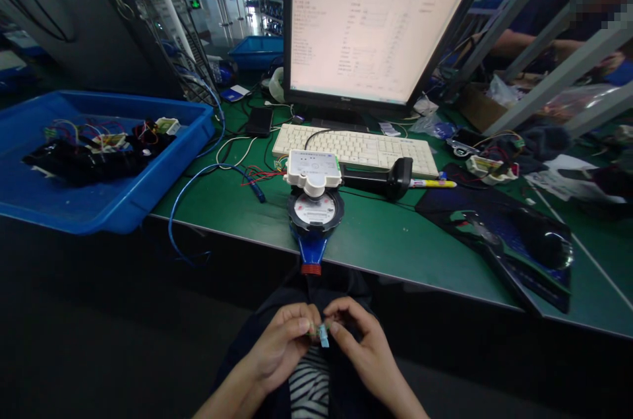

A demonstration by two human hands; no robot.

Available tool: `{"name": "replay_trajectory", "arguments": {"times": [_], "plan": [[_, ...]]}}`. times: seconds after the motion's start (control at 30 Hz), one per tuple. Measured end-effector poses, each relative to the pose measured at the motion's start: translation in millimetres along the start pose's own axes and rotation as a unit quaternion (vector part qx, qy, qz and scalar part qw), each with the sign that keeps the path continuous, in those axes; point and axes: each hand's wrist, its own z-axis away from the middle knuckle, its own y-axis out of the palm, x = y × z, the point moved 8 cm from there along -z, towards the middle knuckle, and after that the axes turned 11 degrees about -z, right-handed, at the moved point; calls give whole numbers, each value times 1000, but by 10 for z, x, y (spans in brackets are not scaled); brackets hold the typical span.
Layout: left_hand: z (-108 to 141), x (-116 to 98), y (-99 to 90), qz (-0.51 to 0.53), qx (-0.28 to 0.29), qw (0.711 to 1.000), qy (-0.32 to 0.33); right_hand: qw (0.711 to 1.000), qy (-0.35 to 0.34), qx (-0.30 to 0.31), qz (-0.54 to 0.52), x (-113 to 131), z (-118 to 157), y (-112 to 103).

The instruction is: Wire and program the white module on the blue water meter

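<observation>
Over my lap, below the table's front edge, my left hand (pixel 289 340) and my right hand (pixel 363 343) meet with their fingertips pinched. Between them is a small light-blue piece (pixel 323 335) with thin green bits beside it; its exact kind is too small to make out. Both hands grip it from either side. Straight ahead on the table lies a water meter (pixel 315 211) with a round dial and a blue pipe end (pixel 311 251) jutting past the edge. A white plastic module (pixel 313 169) rests on top of the meter.
Behind the meter are a barcode scanner (pixel 383 178), a keyboard (pixel 356 145) and a monitor (pixel 376 23). A blue tray (pixel 113 208) with wired modules stands left. Pliers (pixel 477 227) and a mouse (pixel 548 241) lie right on a dark mat. A co-worker's arm (pixel 534 46) shows beyond the frame bars.
</observation>
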Motion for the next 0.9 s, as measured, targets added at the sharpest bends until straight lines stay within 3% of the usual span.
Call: {"name": "replay_trajectory", "arguments": {"times": [0.33, 0.63, 0.9], "plan": [[-18, 1, -44, 30, -30, 999, 13, 984, -154, 22, 80, 310, 19, 76], [-27, -1, -16, 76, -29, 996, 25, 986, -143, -15, 86, 326, -13, 82], [-64, 84, -125, 23, -36, 999, -13, 987, -113, -21, 114, 306, -32, 37]]}}
